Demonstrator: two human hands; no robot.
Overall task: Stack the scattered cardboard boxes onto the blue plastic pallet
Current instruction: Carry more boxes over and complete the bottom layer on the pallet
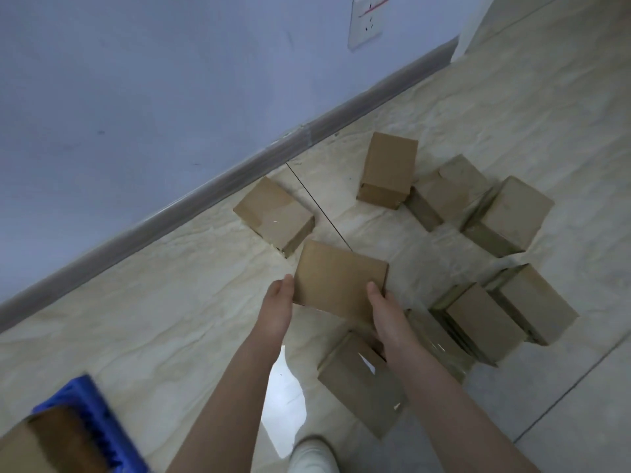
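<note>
Cardboard box (338,278) tight between left grip (278,302) and right grip (389,319), loose boxes (275,215) around, blue pallet (92,401) near.

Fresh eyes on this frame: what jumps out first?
The left hand and right hand grip a box at centre. Loose boxes lie scattered on the floor, mostly to its right, one near the wall. The blue pallet peeks in at bottom left, partly hidden by a blurred box.
</note>
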